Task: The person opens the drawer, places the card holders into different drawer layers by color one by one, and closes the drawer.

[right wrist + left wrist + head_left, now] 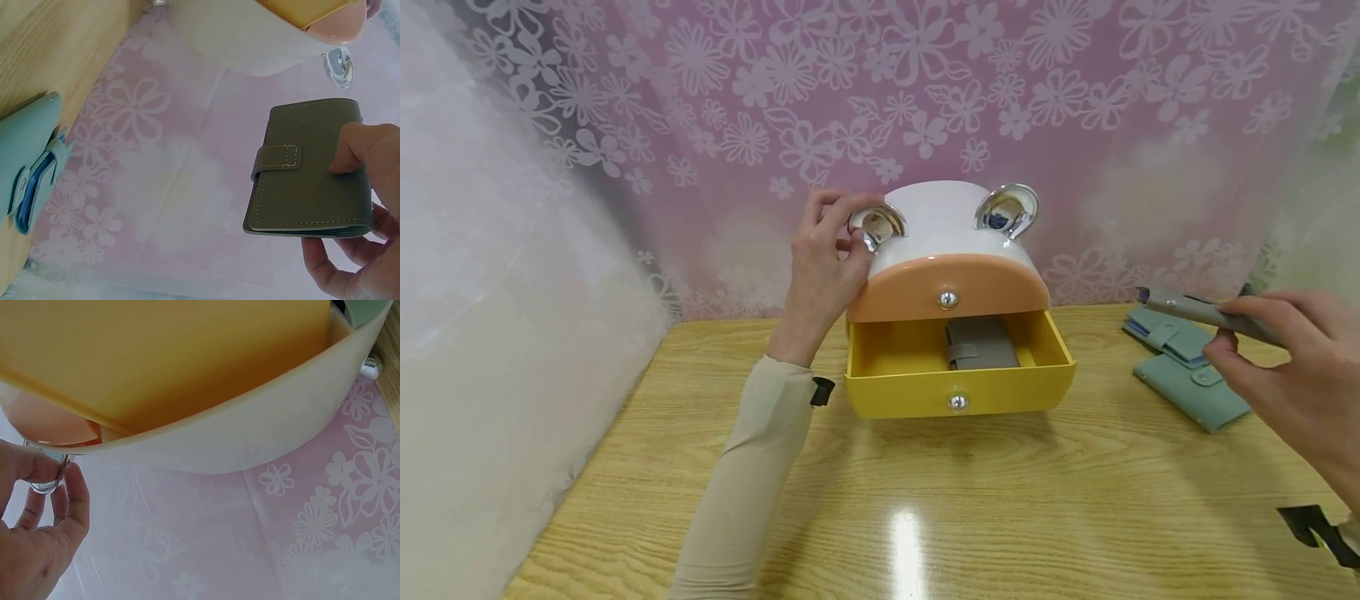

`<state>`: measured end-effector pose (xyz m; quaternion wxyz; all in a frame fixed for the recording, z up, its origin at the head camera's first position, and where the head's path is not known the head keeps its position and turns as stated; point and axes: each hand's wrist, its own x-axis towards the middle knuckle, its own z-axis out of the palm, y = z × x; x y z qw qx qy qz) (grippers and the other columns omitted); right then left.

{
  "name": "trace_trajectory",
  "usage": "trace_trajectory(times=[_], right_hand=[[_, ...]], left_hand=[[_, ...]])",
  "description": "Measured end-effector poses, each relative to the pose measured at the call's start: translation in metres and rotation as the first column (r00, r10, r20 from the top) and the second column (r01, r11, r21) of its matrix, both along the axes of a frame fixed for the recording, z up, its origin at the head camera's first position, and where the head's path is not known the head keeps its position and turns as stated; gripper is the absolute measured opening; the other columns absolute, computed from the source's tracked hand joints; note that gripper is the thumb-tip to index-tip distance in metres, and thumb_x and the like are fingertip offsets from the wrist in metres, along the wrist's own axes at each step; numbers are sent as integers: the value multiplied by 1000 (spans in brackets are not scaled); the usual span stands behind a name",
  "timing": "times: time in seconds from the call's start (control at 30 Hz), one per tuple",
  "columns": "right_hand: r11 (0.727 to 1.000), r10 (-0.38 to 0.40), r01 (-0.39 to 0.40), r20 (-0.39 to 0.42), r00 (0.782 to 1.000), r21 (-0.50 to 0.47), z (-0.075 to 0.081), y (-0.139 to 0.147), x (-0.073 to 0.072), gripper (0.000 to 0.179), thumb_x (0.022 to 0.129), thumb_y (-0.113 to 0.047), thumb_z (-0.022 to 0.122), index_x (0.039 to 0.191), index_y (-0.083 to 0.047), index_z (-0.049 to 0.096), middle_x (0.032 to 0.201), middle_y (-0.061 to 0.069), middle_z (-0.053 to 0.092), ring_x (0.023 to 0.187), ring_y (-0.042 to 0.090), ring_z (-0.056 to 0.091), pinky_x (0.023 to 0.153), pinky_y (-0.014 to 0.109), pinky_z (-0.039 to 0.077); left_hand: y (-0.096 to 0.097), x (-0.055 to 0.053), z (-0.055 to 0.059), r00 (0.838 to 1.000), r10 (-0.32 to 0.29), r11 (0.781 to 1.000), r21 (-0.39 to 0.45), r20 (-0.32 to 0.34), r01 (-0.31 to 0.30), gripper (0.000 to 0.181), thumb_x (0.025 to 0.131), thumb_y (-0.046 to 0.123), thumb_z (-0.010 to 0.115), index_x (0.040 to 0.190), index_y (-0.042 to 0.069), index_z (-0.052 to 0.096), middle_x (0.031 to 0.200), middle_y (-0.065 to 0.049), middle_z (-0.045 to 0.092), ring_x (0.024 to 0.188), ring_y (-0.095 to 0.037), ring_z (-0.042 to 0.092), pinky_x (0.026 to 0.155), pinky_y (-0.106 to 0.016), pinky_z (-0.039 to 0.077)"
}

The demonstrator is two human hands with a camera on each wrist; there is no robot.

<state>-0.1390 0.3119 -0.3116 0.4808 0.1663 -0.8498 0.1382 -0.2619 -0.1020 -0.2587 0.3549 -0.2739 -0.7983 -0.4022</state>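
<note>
A small storage box point(940, 218) with a white body, an orange upper drawer point(910, 287) and a pulled-out yellow lower drawer point(902, 396) stands on the table. My left hand point(827, 267) pinches the silver ear point(880, 223) on the box's left side between thumb and fingers. In the yellow drawer lies a grey card holder point(985, 343) with a strap. My right hand point(1307, 358) grips another grey card holder point(312, 169) by one side, raised over the table at the right. Its snap strap is fastened in the right wrist view.
Two green card holders point(1198, 392) lie overlapping on the wooden table point(1000, 508) beneath my right hand. A second silver ear point(1009, 210) sticks out from the box's right. Behind everything hangs a pink flowered curtain point(850, 100); pale sheeting point(512, 292) borders the left.
</note>
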Motion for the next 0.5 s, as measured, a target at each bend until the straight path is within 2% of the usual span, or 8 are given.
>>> trace_trajectory(times=[0.1,0.3,0.5], right_hand=[[1000,22,-22,-37,999,0,2,-5,0,64,99,-45,41,98,13,68,92,33,60,81,50,53,92,1,16],[999,47,-48,-34,998,-5,7,-15,3,65,100,-46,41,97,13,69,91,32,62,82,48,52,93,5,20],[995,96,-95,-34,995,22,13,-24,8,67,102,-47,43,98,14,70,93,32,63,81,46,54,95,0,19]], left_hand=[[0,0,-1,1000,5,1000,-3,0,-5,39,92,-3,55,123,11,71,116,-14,54,93,-21,58,78,-33,63],[0,-1,-1,1000,0,1000,9,-7,0,39,91,-5,54,122,10,72,115,-14,54,92,-21,58,76,-34,63],[-1,-2,-1,1000,-5,1000,9,-21,5,39,91,-5,54,122,10,72,114,-15,54,92,-22,57,74,-33,63]])
